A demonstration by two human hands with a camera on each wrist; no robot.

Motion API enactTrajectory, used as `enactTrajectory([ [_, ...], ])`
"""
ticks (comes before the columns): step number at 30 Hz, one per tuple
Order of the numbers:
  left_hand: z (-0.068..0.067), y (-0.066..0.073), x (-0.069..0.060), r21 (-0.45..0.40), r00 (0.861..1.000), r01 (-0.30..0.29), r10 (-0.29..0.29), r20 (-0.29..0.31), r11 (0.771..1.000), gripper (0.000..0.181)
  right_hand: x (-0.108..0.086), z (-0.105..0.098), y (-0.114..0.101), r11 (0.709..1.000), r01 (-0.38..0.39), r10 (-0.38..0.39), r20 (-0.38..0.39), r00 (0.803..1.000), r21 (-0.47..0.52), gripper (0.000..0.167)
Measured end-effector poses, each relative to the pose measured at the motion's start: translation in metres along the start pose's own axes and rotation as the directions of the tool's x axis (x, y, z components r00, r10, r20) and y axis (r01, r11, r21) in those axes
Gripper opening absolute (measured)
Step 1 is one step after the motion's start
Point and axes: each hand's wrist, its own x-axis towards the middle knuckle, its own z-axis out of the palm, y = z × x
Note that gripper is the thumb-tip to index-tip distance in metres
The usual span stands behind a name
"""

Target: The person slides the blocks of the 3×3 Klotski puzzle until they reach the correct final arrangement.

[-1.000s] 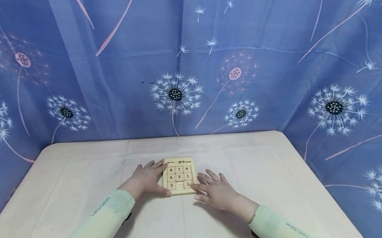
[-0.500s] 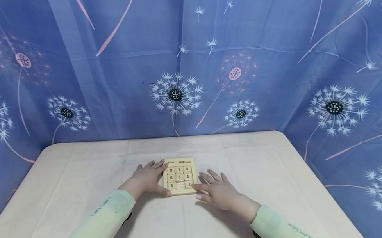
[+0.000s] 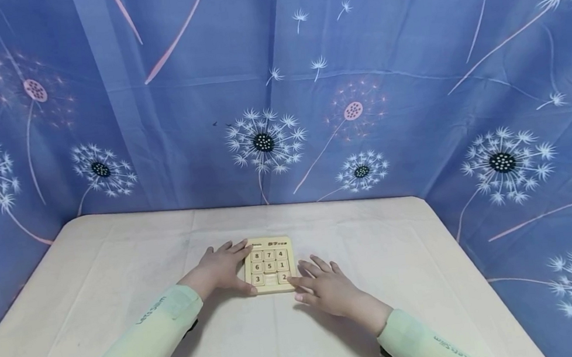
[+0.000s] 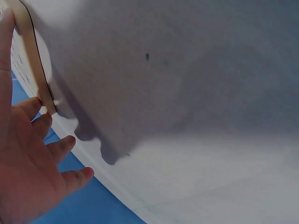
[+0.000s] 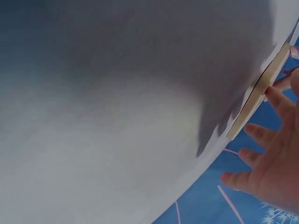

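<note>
A pale yellow number sliding puzzle (image 3: 276,290) lies flat on the table in the head view. Its rows read 8 7 4, then 6 5 1, then 3, a vacant slot, and tile 2 (image 3: 283,276). At its left side rests my left hand (image 3: 220,270), thumb by the lower corner and forefinger on the upper part. The left wrist view shows those fingers against the puzzle's edge (image 4: 39,70). My right hand (image 3: 332,292) has its fingers spread, the forefinger touching tile 2 at its right side. Only the puzzle's thin side (image 5: 254,102) shows in the right wrist view.
The table (image 3: 130,255) has a pale cloth with faint creases and rounded far corners. Blue curtains (image 3: 179,126) with dandelion prints stand behind it and along both sides. Light green sleeves (image 3: 141,345) cover the forearms.
Tile 2 has slid slightly right, so the bottom-row gap beside it is a little wider. My right hand moved slightly right with it; the left hand stays in place.
</note>
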Motion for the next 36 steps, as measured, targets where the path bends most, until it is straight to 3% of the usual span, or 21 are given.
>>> enactTrajectory([
  [20, -0.002, 0.001, 0.0, 0.011, 1.0, -0.005, 0.005, 0.011, 1.0, 0.112, 0.0, -0.002, 0.0, 0.999, 0.033, -0.033, 0.003, 0.999, 0.006, 0.051],
  [25, -0.002, -0.001, 0.0, 0.02, 1.0, -0.007, 0.007, 0.006, 1.0, 0.112, 0.006, 0.001, -0.008, 0.999, 0.054, -0.053, -0.019, 0.998, 0.008, 0.055],
  [36, -0.002, 0.0, -0.003, 0.0, 1.0, -0.022, 0.022, -0.004, 1.0, 0.112, 0.024, 0.008, -0.028, 0.995, 0.087, -0.085, 0.029, 0.996, -0.053, 0.057],
])
